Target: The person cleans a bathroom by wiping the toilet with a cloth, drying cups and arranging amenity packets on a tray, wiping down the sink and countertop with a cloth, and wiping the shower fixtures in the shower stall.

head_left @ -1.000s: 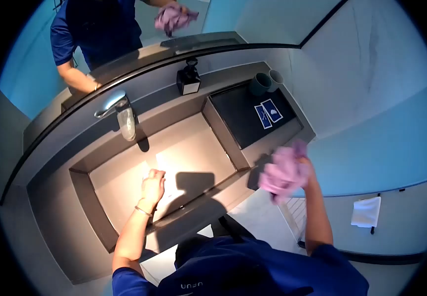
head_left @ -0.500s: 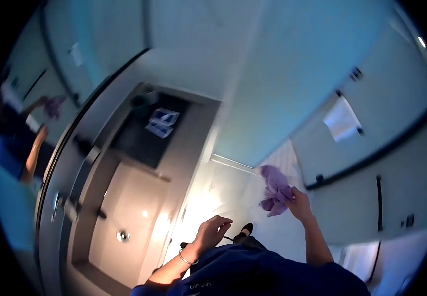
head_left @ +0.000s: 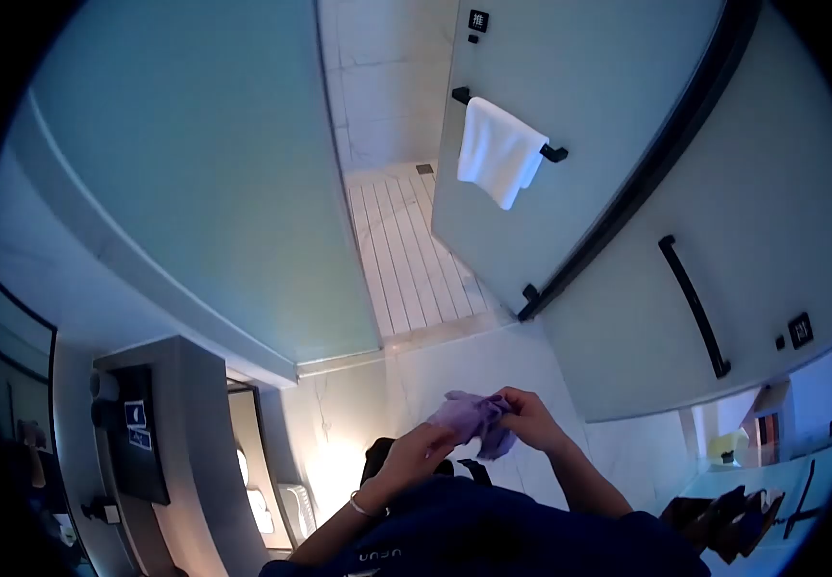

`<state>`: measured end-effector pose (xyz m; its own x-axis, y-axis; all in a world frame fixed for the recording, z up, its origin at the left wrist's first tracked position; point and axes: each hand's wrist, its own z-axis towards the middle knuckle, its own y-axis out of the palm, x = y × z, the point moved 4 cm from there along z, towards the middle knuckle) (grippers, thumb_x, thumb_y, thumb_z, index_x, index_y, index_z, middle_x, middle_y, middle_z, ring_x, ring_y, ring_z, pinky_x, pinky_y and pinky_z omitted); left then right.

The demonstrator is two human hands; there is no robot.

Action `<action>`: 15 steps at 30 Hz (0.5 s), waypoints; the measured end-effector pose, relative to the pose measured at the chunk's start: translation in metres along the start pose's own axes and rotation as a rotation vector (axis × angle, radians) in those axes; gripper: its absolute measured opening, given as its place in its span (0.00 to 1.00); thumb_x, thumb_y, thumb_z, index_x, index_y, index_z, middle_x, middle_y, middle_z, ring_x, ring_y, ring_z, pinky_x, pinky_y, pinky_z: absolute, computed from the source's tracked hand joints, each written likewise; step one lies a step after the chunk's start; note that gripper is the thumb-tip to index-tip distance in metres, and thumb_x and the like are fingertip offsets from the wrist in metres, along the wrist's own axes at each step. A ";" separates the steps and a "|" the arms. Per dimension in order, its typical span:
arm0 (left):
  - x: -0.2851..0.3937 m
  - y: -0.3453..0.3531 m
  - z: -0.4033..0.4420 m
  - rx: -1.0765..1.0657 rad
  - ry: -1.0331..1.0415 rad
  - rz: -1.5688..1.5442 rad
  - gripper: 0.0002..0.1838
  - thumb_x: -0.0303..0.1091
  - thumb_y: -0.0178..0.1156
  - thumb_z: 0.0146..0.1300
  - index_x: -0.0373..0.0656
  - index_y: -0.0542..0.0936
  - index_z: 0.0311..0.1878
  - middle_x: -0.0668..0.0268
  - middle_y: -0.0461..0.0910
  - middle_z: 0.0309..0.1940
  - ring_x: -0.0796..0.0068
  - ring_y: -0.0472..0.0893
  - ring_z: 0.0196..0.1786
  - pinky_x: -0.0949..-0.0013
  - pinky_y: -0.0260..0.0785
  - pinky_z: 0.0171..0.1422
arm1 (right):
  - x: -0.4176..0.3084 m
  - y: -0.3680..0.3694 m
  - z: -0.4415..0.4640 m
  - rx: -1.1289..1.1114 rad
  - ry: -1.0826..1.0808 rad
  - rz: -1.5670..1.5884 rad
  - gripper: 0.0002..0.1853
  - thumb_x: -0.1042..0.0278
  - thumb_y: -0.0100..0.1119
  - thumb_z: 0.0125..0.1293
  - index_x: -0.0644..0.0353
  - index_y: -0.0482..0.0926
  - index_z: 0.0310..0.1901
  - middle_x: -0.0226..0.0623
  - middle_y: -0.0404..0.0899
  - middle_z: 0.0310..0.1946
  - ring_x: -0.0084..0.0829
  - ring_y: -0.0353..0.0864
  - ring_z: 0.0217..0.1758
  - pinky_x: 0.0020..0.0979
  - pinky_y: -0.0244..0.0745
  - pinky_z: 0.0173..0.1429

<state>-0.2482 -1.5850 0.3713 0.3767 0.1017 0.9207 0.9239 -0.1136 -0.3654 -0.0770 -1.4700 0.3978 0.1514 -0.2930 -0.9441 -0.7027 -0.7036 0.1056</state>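
Observation:
A crumpled purple cloth [head_left: 473,415] is bunched up in front of my body, between both hands. My right hand [head_left: 534,421] grips its right side, with the fingers closed on the fabric. At the left edge of the cloth, my left hand [head_left: 414,460] has its fingers bent around the fabric; a bracelet is on that wrist. The lower folds hang free between the hands.
Ahead, a frosted glass door [head_left: 579,87] stands ajar, with a white towel [head_left: 502,149] on its black bar. Beyond lies a slatted shower floor [head_left: 406,255]. A black door handle [head_left: 693,306] is at right. A counter with a black tray [head_left: 142,433] is at left.
My view has swung right, from the sink toward the shower doorway. My left hand, empty before, has come to the purple cloth, which my right hand has brought in closer to my body.

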 end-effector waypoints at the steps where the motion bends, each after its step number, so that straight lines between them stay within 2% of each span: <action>1: 0.000 -0.007 0.017 0.076 0.018 0.051 0.29 0.37 0.67 0.52 0.42 0.70 0.57 0.54 0.73 0.47 0.55 0.76 0.48 0.61 0.70 0.50 | -0.008 -0.008 0.020 -0.011 0.005 0.012 0.16 0.83 0.53 0.54 0.65 0.76 0.46 0.29 0.79 0.36 0.19 0.77 0.39 0.25 0.74 0.45; 3: -0.001 -0.025 0.053 0.214 0.055 0.156 0.42 0.39 0.71 0.46 0.40 0.62 0.64 0.49 0.67 0.55 0.51 0.71 0.55 0.58 0.67 0.58 | -0.030 -0.019 0.061 -0.024 0.019 0.045 0.16 0.82 0.54 0.54 0.65 0.76 0.46 0.29 0.79 0.36 0.19 0.77 0.38 0.25 0.74 0.44; 4: -0.011 -0.031 0.074 0.176 0.012 0.142 0.55 0.40 0.74 0.40 0.36 0.51 0.68 0.45 0.59 0.61 0.45 0.63 0.63 0.55 0.60 0.65 | -0.040 -0.022 0.080 -0.057 0.025 0.077 0.15 0.80 0.55 0.55 0.64 0.76 0.46 0.28 0.78 0.36 0.20 0.76 0.38 0.24 0.73 0.44; 7: -0.013 -0.059 0.146 0.361 0.156 0.262 0.54 0.38 0.73 0.41 0.34 0.50 0.68 0.43 0.58 0.62 0.44 0.61 0.65 0.55 0.60 0.65 | -0.057 -0.033 0.137 -0.186 -0.041 0.063 0.16 0.77 0.56 0.56 0.64 0.75 0.48 0.28 0.78 0.36 0.20 0.75 0.39 0.24 0.72 0.45; 8: -0.014 -0.069 0.174 0.382 0.104 0.202 0.47 0.37 0.71 0.43 0.37 0.57 0.65 0.45 0.65 0.59 0.48 0.65 0.63 0.58 0.63 0.62 | -0.066 -0.044 0.155 -0.212 -0.006 0.008 0.17 0.77 0.57 0.55 0.65 0.75 0.49 0.29 0.78 0.38 0.20 0.75 0.41 0.24 0.71 0.46; 11: -0.010 -0.097 0.249 -0.060 -0.339 -0.189 0.38 0.37 0.70 0.45 0.40 0.65 0.60 0.49 0.74 0.51 0.53 0.71 0.58 0.63 0.65 0.59 | -0.108 -0.101 0.204 -0.038 -0.126 -0.306 0.15 0.76 0.55 0.56 0.64 0.76 0.47 0.29 0.79 0.38 0.20 0.75 0.41 0.26 0.73 0.46; 12: -0.004 -0.102 0.271 -0.022 -0.227 -0.235 0.25 0.36 0.68 0.47 0.43 0.73 0.50 0.54 0.78 0.42 0.58 0.76 0.51 0.66 0.66 0.56 | -0.118 -0.128 0.218 0.019 -0.068 -0.292 0.14 0.77 0.56 0.56 0.65 0.77 0.46 0.31 0.79 0.37 0.20 0.75 0.41 0.26 0.73 0.46; 13: 0.007 -0.108 0.296 -0.078 -0.164 -0.073 0.24 0.36 0.68 0.46 0.43 0.74 0.48 0.54 0.77 0.42 0.58 0.75 0.51 0.66 0.66 0.57 | -0.135 -0.150 0.228 0.091 -0.035 -0.147 0.15 0.76 0.57 0.56 0.65 0.77 0.46 0.30 0.79 0.37 0.20 0.76 0.40 0.26 0.73 0.46; 15: 0.028 -0.125 0.345 -0.195 -0.039 0.263 0.20 0.35 0.68 0.46 0.42 0.75 0.44 0.54 0.76 0.42 0.57 0.74 0.52 0.66 0.65 0.59 | -0.145 -0.195 0.251 0.133 -0.012 -0.069 0.17 0.74 0.61 0.56 0.65 0.76 0.49 0.29 0.78 0.40 0.21 0.75 0.44 0.26 0.72 0.50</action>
<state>-0.3294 -1.2272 0.3956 0.6066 0.0812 0.7908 0.7656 -0.3276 -0.5536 -0.1366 -1.1278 0.4355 0.1948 -0.2382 -0.9515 -0.7772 -0.6292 -0.0016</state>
